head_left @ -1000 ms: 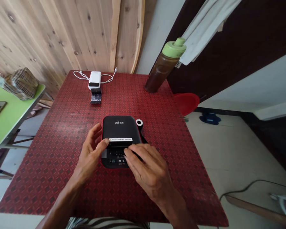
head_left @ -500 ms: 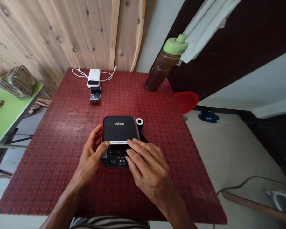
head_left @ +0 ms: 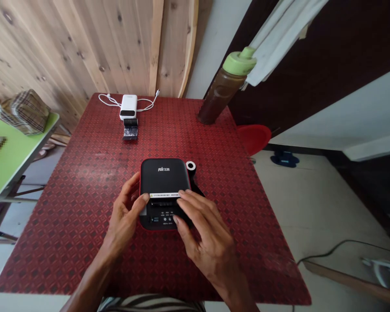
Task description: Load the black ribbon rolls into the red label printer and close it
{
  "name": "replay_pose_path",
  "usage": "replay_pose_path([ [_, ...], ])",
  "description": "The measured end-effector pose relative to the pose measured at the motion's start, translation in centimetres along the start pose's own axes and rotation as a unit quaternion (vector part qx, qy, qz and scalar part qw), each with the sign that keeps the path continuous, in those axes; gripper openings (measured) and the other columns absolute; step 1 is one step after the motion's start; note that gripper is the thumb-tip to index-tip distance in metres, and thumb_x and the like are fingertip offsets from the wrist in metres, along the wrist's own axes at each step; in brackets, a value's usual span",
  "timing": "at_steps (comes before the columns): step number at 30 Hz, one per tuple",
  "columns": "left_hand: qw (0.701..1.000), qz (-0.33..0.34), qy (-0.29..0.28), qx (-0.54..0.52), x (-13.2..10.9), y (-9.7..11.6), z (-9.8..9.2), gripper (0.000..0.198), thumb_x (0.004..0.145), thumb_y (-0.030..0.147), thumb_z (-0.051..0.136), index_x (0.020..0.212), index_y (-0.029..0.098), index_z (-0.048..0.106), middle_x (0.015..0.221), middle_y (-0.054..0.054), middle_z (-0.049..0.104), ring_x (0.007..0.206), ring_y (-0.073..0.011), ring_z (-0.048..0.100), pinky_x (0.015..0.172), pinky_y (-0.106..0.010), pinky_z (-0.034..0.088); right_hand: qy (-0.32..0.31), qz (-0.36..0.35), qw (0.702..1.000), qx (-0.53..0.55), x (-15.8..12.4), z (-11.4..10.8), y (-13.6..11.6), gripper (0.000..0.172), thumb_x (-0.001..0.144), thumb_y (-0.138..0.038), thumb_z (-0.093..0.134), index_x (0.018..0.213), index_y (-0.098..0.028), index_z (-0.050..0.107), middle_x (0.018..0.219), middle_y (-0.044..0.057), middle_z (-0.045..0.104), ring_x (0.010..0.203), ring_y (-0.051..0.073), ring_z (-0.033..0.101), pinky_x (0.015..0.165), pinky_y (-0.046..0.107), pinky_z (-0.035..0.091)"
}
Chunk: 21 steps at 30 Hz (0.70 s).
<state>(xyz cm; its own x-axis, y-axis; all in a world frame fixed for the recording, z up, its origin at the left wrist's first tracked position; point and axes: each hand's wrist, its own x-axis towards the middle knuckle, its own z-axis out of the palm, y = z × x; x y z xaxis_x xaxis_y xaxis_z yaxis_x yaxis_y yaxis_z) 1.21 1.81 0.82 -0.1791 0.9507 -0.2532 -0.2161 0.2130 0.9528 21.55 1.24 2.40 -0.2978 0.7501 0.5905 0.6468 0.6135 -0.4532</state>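
Observation:
A flat, square black device [head_left: 164,180] with a red rim and white lettering lies on the table. Across its middle runs a white label strip, above a dark slot and a panel with small buttons and icons. My left hand [head_left: 125,214] grips its left side, thumb on top by the label's end and fingers down along the edge. Over the device's right side lies my right hand [head_left: 206,229], its fingers stretched out and apart. Its fingertips rest near the label's right end; the thumb tip is beside the buttons. No object shows between its fingers.
On the red patterned table [head_left: 84,208], a white power bank [head_left: 129,106] with a cable and a black roll [head_left: 130,128] stand far left. A green-lidded bottle [head_left: 221,91] stands far right. A white ring-shaped piece on a black strap [head_left: 191,166] lies beside the device.
My right hand has shifted slightly right and its thumb has moved apart from the fingers. The dark strip by its fingertips now sits level along the slot, and more of the button panel shows.

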Motion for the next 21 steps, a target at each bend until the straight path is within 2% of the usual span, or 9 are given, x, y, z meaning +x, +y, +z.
replay_pose_path([
  [2,1.000,-0.015,0.005,-0.002,-0.7,-0.2,-0.3,0.066,0.095,0.050,0.080,0.155,0.026,0.063,0.161,-0.012,0.066,0.149,-0.0353,0.062,0.124,-0.050,0.050,0.034,0.030,0.999,-0.005,-1.0,-0.2,0.0,0.038,0.105,-0.011,0.068,0.142,-0.019,0.065,0.132,0.015,0.079,0.127,0.029,0.075,0.105,0.050,0.066],
  [5,1.000,-0.028,-0.007,-0.004,-1.6,-0.3,-1.0,0.062,0.097,0.046,0.079,0.155,0.030,0.064,0.160,-0.010,0.067,0.151,-0.0360,0.061,0.119,-0.050,0.054,0.077,0.088,0.993,-0.018,-3.0,-0.3,-0.2,0.045,0.105,-0.017,0.069,0.149,-0.021,0.061,0.130,0.016,0.077,0.119,0.030,0.076,0.096,0.049,0.068],
  [8,1.000,-0.016,-0.024,0.004,-1.9,-0.3,-1.5,0.060,0.096,0.043,0.079,0.154,0.032,0.065,0.161,-0.009,0.066,0.151,-0.0357,0.060,0.116,-0.049,0.056,0.081,0.148,0.986,-0.010,-4.9,0.4,-0.6,0.050,0.106,-0.029,0.069,0.154,-0.020,0.057,0.128,0.016,0.075,0.101,0.026,0.078,0.083,0.042,0.070],
  [11,0.999,-0.015,-0.030,0.010,-1.8,-0.2,-1.6,0.060,0.096,0.042,0.078,0.154,0.033,0.065,0.161,-0.009,0.066,0.146,-0.0353,0.064,0.116,-0.050,0.055,0.075,0.174,0.982,-0.004,-6.2,1.6,-1.0,0.055,0.107,-0.037,0.069,0.157,-0.020,0.052,0.122,0.015,0.076,0.090,0.024,0.078,0.077,0.040,0.071],
  [15,0.999,-0.027,-0.020,-0.004,-1.7,0.1,-1.2,0.061,0.093,0.037,0.077,0.152,0.031,0.066,0.158,-0.008,0.068,0.143,-0.0335,0.065,0.116,-0.047,0.053,0.079,0.188,0.979,-0.018,-6.8,2.6,-1.2,0.053,0.108,-0.040,0.067,0.155,-0.019,0.055,0.123,0.016,0.077,0.096,0.027,0.080,0.079,0.040,0.071],
  [21,0.999,-0.043,0.019,-0.028,-1.7,0.0,-0.8,0.057,0.088,0.033,0.080,0.145,0.030,0.072,0.151,-0.006,0.073,0.141,-0.0309,0.066,0.119,-0.044,0.048,0.054,0.178,0.982,-0.020,-6.4,2.3,-0.7,0.044,0.111,-0.041,0.062,0.148,-0.017,0.058,0.125,0.017,0.078,0.111,0.029,0.081,0.089,0.042,0.071],
])
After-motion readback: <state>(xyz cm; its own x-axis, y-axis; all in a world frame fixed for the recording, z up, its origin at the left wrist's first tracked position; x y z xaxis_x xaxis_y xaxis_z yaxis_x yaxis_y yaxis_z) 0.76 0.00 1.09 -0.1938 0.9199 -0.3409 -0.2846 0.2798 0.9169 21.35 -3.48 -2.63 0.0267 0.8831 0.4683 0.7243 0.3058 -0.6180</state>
